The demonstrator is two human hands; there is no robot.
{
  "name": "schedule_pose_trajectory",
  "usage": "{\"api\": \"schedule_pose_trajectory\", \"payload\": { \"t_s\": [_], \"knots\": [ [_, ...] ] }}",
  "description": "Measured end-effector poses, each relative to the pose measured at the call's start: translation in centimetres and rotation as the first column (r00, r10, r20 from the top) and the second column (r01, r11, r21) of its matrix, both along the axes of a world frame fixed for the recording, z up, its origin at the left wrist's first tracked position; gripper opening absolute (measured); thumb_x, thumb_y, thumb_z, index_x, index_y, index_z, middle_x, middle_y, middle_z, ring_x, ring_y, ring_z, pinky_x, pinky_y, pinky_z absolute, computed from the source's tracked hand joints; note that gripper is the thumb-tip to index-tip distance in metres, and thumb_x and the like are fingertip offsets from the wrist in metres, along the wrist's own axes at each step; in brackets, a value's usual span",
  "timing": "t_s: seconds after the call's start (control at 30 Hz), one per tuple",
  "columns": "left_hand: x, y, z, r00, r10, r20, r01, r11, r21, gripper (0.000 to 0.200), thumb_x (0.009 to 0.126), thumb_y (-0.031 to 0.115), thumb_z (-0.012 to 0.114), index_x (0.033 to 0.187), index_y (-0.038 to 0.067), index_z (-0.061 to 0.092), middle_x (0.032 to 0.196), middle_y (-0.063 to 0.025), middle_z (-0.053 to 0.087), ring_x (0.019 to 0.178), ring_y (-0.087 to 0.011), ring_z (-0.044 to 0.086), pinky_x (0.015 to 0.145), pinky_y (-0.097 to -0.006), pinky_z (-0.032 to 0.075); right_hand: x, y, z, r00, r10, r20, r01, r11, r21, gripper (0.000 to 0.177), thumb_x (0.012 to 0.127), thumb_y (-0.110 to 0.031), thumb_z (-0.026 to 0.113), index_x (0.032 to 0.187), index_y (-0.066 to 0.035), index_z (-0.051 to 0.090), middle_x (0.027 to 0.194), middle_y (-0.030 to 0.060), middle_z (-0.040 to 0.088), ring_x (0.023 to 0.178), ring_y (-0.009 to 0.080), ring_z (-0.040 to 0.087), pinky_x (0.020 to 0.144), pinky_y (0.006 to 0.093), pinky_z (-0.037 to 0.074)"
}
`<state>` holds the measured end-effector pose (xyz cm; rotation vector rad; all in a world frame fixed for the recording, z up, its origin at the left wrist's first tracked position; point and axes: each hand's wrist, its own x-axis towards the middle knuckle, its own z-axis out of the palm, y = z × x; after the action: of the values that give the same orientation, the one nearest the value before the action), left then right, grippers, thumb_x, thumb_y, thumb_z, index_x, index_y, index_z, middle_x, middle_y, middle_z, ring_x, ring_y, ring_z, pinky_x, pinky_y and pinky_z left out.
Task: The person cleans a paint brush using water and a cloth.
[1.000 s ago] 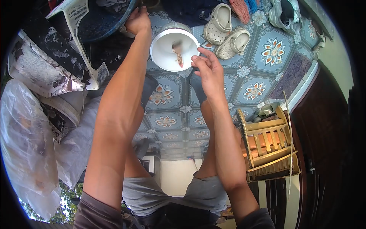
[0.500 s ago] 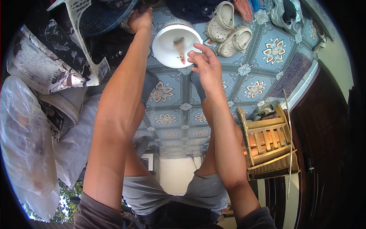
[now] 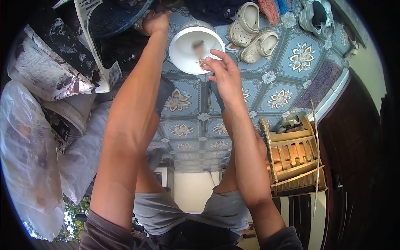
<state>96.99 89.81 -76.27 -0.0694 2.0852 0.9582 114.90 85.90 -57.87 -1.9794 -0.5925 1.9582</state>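
A paintbrush (image 3: 199, 51) lies inside the white bucket (image 3: 172, 53), bristles towards the far side and handle towards me. My right hand (image 3: 225, 73) is at the near right rim, with thumb and fingertips pinched on the end of the handle; the other fingers are loosely bent. At the upper left, my left hand (image 3: 156, 23) is beside the dark blue basin (image 3: 121, 25). Its fingers are curled, and whatever they hold is hidden near the top edge.
Beige clogs (image 3: 259, 45) stand right of the bucket on patterned tiles, with grey shoes (image 3: 316, 18) beyond. A yellow wooden rack (image 3: 293, 154) is by my right arm. A paint-spattered white plastic chair (image 3: 89, 46) and a clear plastic bag (image 3: 29, 154) lie at left.
My right hand has closed on the end of the paintbrush handle, which it was just short of before. My left hand stays by the basin. The view has shifted slightly.
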Motion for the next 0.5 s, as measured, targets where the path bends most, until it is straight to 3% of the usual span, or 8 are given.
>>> {"api": "schedule_pose_trajectory", "payload": {
  "t_s": [0.1,0.17,0.27,0.33,0.4,0.47,0.5],
  "knots": [
    [0.0,-1.4,0.4,0.998,0.062,0.000,-0.062,0.998,0.002,0.059,0.061,-0.003,0.071,0.116,-0.003,0.050,0.098,-0.0140,0.062,0.081,-0.0206,0.062,0.068,-0.0273,0.052,-0.1,0.2,0.2,1.000,0.004,-0.002,-0.004,1.000,-0.025,0.044,0.079,-0.024,0.063,0.114,0.001,0.051,0.084,0.0068,0.060,0.071,0.0078,0.051,0.058,0.0210,0.038],
    [-0.8,-3.0,0.9,0.933,-0.326,-0.150,0.277,0.920,-0.276,0.056,0.064,0.003,0.063,0.118,-0.005,0.049,0.107,-0.0191,0.059,0.097,-0.0268,0.060,0.084,-0.0294,0.048,0.1,0.1,0.1,1.000,0.004,-0.005,-0.004,1.000,-0.006,0.044,0.079,-0.024,0.062,0.114,0.001,0.051,0.084,0.0068,0.060,0.072,0.0079,0.051,0.059,0.0212,0.038],
    [-2.7,-4.4,0.8,0.920,-0.361,-0.152,0.276,0.873,-0.402,0.057,0.063,0.008,0.064,0.117,-0.001,0.051,0.108,-0.0180,0.059,0.101,-0.0254,0.058,0.089,-0.0279,0.044,0.2,0.3,0.2,1.000,0.006,-0.009,-0.007,1.000,-0.020,0.044,0.079,-0.024,0.062,0.114,0.001,0.051,0.084,0.0072,0.060,0.073,0.0078,0.051,0.060,0.0215,0.038],
    [-4.1,-4.9,0.6,0.921,-0.366,-0.134,0.277,0.857,-0.434,0.055,0.063,0.011,0.065,0.116,0.002,0.053,0.110,-0.0173,0.059,0.103,-0.0228,0.057,0.090,-0.0290,0.044,0.3,0.4,0.2,1.000,0.006,-0.001,-0.006,1.000,0.004,0.044,0.079,-0.024,0.062,0.113,0.001,0.051,0.085,0.0075,0.060,0.073,0.0082,0.051,0.060,0.0215,0.039],
    [-7.5,-7.3,-5.5,0.924,-0.350,-0.155,0.263,0.874,-0.409,0.052,0.065,0.015,0.064,0.115,0.002,0.055,0.109,-0.0156,0.060,0.102,-0.0232,0.058,0.088,-0.0299,0.045,0.3,0.4,0.3,1.000,0.008,0.002,-0.008,1.000,0.024,0.043,0.079,-0.023,0.062,0.113,0.002,0.051,0.086,0.0079,0.060,0.073,0.0086,0.052,0.061,0.0216,0.040],
    [-8.3,-7.2,-6.9,0.925,-0.329,-0.190,0.240,0.894,-0.379,0.049,0.067,0.018,0.063,0.113,0.003,0.056,0.108,-0.0138,0.061,0.101,-0.0235,0.058,0.087,-0.0308,0.045,0.0,0.5,0.5,0.999,0.014,-0.029,-0.013,1.000,0.022,0.043,0.080,-0.022,0.062,0.113,0.003,0.051,0.086,0.0089,0.060,0.076,0.0102,0.054,0.063,0.0222,0.041],
    [-8.7,-7.0,-7.8,0.804,-0.516,-0.295,0.381,0.828,-0.411,0.043,0.069,0.023,0.064,0.109,0.008,0.060,0.103,-0.0118,0.063,0.097,-0.0238,0.060,0.084,-0.0319,0.046,-0.2,0.6,0.6,1.000,0.012,-0.029,-0.011,1.000,0.021,0.043,0.080,-0.022,0.062,0.113,0.003,0.051,0.086,0.0089,0.060,0.076,0.0102,0.054,0.063,0.0222,0.041]
  ]
}}
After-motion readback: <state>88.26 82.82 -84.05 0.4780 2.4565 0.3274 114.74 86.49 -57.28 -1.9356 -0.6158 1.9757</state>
